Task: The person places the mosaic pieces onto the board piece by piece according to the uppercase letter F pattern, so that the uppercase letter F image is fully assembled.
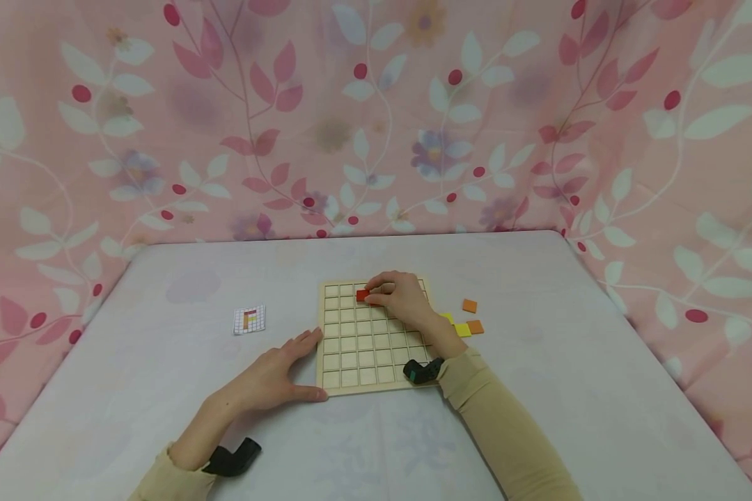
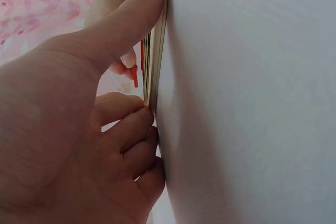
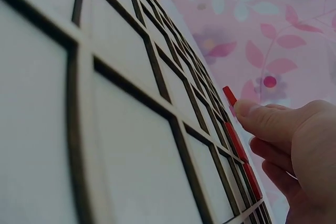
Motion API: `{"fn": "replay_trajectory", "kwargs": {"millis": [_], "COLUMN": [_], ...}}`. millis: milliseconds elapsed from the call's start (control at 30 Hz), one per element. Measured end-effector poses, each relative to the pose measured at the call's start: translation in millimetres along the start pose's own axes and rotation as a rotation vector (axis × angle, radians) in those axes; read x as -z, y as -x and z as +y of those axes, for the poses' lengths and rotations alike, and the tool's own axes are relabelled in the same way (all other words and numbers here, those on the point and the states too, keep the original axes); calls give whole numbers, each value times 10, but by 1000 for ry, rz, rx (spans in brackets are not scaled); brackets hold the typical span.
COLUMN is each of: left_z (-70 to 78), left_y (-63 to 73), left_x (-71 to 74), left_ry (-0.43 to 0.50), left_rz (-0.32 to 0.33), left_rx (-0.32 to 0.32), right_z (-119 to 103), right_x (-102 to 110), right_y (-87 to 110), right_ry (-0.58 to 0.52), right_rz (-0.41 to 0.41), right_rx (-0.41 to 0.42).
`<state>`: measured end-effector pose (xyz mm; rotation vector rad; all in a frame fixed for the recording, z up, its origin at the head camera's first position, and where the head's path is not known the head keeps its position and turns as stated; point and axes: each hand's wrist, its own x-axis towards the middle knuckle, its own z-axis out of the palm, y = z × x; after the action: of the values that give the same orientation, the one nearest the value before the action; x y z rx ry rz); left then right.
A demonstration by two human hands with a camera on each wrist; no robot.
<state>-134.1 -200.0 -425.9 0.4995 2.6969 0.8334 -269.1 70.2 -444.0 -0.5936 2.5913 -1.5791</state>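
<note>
A pale wooden grid board [image 1: 349, 342] lies on the table in front of me. My right hand [image 1: 404, 299] is over its far part and pinches a red square tile [image 1: 363, 296] between thumb and fingers. In the right wrist view that red tile [image 3: 230, 96] is tilted and raised off the grid. Below it, two more red tiles [image 3: 236, 141] sit in the board's cells, mostly hidden by the hand in the head view. My left hand [image 1: 272, 376] rests against the board's near left corner, fingers along the left edge and thumb at the near edge.
Orange tiles [image 1: 469, 305] and yellow tiles [image 1: 462, 330] lie right of the board, partly behind the right wrist. A small printed grid card [image 1: 249, 320] with coloured cells lies to the left. Flowered pink cloth [image 1: 326, 132] hangs behind the table.
</note>
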Motion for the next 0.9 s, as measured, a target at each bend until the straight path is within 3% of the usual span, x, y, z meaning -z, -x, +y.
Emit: {"fn": "replay_trajectory", "kwargs": {"millis": [900], "left_z": [15], "left_y": [6], "left_x": [0], "left_ry": [2], "left_rz": [-2], "left_rx": [3], "right_z": [45], "right_x": [-19], "right_y": [1], "right_ry": [130], "right_rz": [-24], "right_rx": [74]}}
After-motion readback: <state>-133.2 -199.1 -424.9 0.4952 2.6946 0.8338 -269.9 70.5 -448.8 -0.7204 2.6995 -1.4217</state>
